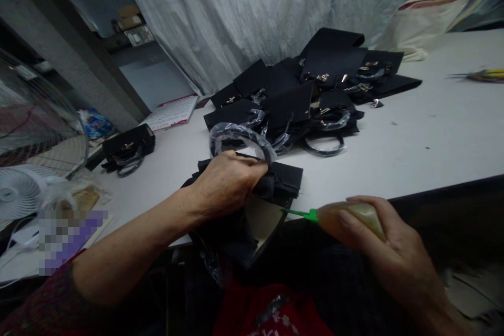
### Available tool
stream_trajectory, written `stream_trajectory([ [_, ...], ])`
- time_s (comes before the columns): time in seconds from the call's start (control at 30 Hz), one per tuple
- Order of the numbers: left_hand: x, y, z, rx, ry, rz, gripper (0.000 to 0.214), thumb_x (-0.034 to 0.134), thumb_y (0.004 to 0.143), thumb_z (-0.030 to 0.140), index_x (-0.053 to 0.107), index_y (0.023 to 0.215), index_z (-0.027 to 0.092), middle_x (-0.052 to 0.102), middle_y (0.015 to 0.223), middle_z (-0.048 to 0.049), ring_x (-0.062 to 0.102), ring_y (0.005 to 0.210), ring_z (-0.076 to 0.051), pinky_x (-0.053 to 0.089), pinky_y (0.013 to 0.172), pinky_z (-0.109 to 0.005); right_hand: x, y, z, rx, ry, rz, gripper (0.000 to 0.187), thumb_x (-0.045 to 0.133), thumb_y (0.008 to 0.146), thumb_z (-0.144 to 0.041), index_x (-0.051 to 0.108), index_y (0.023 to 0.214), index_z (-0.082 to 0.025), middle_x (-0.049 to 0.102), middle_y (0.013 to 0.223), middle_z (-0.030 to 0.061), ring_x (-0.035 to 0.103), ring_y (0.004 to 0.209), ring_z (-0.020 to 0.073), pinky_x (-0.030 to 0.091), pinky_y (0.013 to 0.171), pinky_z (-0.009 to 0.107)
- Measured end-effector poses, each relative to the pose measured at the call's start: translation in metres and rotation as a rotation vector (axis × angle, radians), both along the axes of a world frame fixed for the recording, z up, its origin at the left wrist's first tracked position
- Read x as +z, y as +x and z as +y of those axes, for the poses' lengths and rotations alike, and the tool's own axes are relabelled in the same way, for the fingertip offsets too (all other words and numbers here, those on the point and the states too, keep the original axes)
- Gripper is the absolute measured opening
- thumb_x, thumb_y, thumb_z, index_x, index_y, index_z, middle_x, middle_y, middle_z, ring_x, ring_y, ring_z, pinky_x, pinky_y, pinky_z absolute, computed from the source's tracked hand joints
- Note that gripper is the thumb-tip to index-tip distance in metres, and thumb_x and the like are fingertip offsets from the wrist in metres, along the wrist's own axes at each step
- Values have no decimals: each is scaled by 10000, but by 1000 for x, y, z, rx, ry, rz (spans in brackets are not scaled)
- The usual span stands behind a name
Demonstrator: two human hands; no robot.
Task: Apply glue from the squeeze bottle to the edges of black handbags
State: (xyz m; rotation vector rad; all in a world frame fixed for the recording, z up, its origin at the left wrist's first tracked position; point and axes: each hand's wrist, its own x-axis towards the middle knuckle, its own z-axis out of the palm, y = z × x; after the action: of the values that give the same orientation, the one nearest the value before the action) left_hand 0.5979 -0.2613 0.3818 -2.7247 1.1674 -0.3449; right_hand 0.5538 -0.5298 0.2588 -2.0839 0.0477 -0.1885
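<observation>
My left hand (232, 181) is closed on a black handbag (281, 178) at the table's front edge, its fingertips hidden in the folds. The bag's plastic-wrapped handle (240, 134) arches up behind the knuckles. Below the hand a pale beige panel (265, 220) of the bag shows, with dark material around it. My right hand (388, 241) is wrapped round a squeeze bottle (350, 218) of amber-brown liquid, probably glue. Its thin green nozzle (299, 213) points left, with the tip at the edge of the beige panel; whether it touches, I cannot tell.
Behind my hands lies a heap of black handbags (287, 89) with wrapped handles. One finished-looking black bag (129, 146) stands at the left, near a white fan (18, 191). Yellow-handled pliers (484, 75) and a cream cloth bag (425, 21) are at the right.
</observation>
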Motion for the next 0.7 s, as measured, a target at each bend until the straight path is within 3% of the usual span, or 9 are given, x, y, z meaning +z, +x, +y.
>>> stream_trajectory([
  [0.1,-3,-6,0,1,-8,-3,147,557,745,70,548,830,189,676,783,-12,649,715,-201,455,648,-326,-2,-1,0,72,38,23,460,562,804,-653,643,981,-236,723,845,47,690,704,259,546,595,349],
  [0.23,-9,-15,1,32,-30,3,165,527,741,47,535,817,193,657,763,-8,635,682,-198,431,612,-333,0,-4,1,3,-40,-44,433,568,821,-620,630,993,-227,726,860,67,689,724,265,548,636,368],
  [0.37,-16,-23,1,51,-69,39,161,526,744,46,517,790,201,646,762,-4,630,695,-196,417,610,-335,4,-8,2,92,-44,-26,431,543,832,-626,632,973,-229,719,813,51,679,665,245,535,570,344],
  [0.5,-22,-31,2,88,-106,38,166,516,736,43,511,770,205,649,751,-9,634,701,-197,412,615,-340,6,-10,2,10,-122,-109,423,549,845,-590,612,1022,-211,709,871,69,673,717,256,546,673,386],
  [0.7,-29,-35,3,118,-146,45,153,527,746,56,530,787,203,670,788,-19,659,740,-219,436,632,-352,0,-10,-3,62,-94,-47,425,547,868,-598,612,1054,-222,709,918,78,674,750,259,541,658,375],
])
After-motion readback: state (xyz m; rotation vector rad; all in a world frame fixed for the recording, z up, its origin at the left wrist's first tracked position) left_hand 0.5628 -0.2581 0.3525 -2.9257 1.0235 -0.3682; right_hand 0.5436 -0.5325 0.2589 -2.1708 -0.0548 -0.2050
